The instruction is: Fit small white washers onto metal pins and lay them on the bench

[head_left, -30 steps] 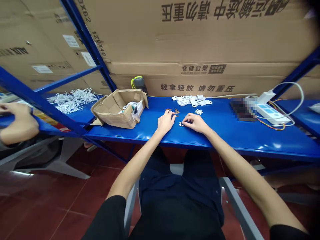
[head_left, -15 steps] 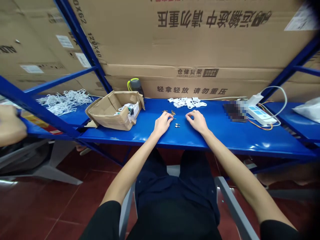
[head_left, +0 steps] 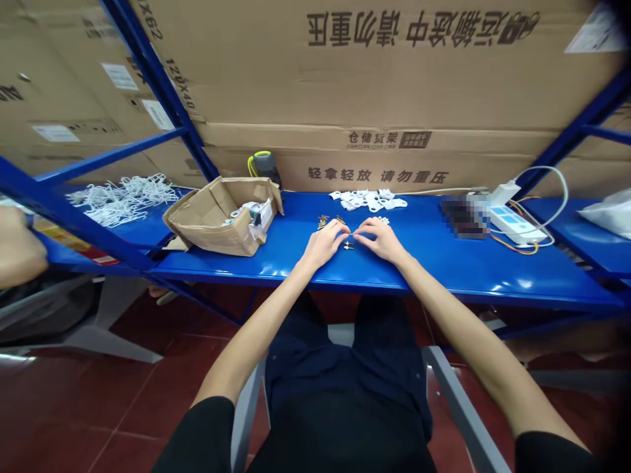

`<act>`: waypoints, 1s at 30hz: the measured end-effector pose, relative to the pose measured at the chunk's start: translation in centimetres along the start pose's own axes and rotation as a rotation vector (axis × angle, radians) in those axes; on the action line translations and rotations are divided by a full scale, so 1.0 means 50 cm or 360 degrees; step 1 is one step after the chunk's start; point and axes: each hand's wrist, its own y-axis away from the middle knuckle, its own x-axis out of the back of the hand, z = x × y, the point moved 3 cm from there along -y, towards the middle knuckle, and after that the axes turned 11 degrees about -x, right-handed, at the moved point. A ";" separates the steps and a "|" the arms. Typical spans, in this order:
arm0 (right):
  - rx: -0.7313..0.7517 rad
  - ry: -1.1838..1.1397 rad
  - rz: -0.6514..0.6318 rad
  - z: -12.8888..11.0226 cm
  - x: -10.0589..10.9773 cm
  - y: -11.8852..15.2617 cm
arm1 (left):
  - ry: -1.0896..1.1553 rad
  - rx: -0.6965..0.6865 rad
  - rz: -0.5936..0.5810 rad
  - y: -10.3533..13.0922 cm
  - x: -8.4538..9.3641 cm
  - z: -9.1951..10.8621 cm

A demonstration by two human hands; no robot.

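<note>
My left hand (head_left: 325, 244) is closed in a pinch on a small thin metal pin (head_left: 350, 234). Fingertips of my right hand (head_left: 383, 242) meet the pin's other end, also pinched together; whatever they hold is too small to make out. Just below the fingertips, two small pins with white collars (head_left: 349, 246) lie on the blue tabletop. Brass-coloured pins (head_left: 323, 221) are scattered beyond my left hand. A little group of small white pieces (head_left: 384, 221) sits behind my right hand, partly hidden by it.
White flat plastic parts (head_left: 367, 200) are heaped at the back of the blue table (head_left: 444, 263). On the left stands an open cardboard box (head_left: 211, 230) with a dark bottle (head_left: 266, 165) behind it. A power strip (head_left: 515, 225) with cables lies right. Another person's arm (head_left: 20, 246) shows far left.
My right hand has moved left, and its fingertips now meet those of my left hand at the pin. The left hand stays nearly in place. Small white pieces have come into view behind the right hand.
</note>
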 end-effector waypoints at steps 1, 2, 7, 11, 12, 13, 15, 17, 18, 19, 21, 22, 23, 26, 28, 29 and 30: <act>-0.0014 0.0004 0.0003 -0.001 0.000 0.000 | -0.0008 0.0027 0.0000 0.000 0.001 0.000; -0.0021 0.0006 0.0008 -0.001 0.001 0.000 | -0.0019 0.0051 -0.0001 0.000 0.002 0.001; -0.0051 0.0047 0.0053 -0.002 0.004 -0.003 | -0.0051 0.0084 -0.0002 0.000 0.003 -0.002; -0.0384 0.0331 0.0319 0.026 0.025 -0.005 | -0.0057 0.0174 0.0081 0.001 0.006 -0.008; -0.0484 0.0432 0.0363 0.035 0.031 -0.004 | -0.0060 0.0194 0.0093 0.001 0.007 -0.010; -0.0568 0.0526 0.0391 0.045 0.036 -0.001 | -0.0063 0.0210 0.0099 0.001 0.007 -0.011; -0.0676 0.0664 0.0414 0.061 0.043 0.004 | -0.0072 0.0230 0.0102 0.002 0.006 -0.014; -0.0715 0.0742 0.0416 0.071 0.045 0.010 | -0.0071 0.0235 0.0108 0.002 0.005 -0.015; -0.0717 0.0767 0.0405 0.074 0.043 0.011 | -0.0066 0.0235 0.0111 0.002 0.005 -0.015; -0.0716 0.0785 0.0394 0.076 0.042 0.012 | -0.0061 0.0238 0.0114 0.003 0.005 -0.015; -0.0704 0.0809 0.0386 0.078 0.037 0.012 | -0.0055 0.0255 0.0108 0.003 0.005 -0.016; -0.0699 0.0816 0.0394 0.078 0.035 0.011 | -0.0053 0.0264 0.0103 0.003 0.005 -0.016; -0.0695 0.0821 0.0408 0.079 0.034 0.011 | -0.0052 0.0268 0.0101 0.003 0.005 -0.016; -0.0686 0.0812 0.0445 0.081 0.035 0.008 | -0.0049 0.0251 0.0112 0.003 0.005 -0.016; -0.0677 0.0789 0.0428 0.081 0.036 0.006 | -0.0053 0.0244 0.0116 0.003 0.004 -0.016; -0.0661 0.0771 0.0406 0.080 0.035 0.005 | -0.0055 0.0243 0.0112 0.003 0.004 -0.017; -0.0633 0.0750 0.0375 0.078 0.034 0.004 | -0.0054 0.0239 0.0107 0.004 0.003 -0.017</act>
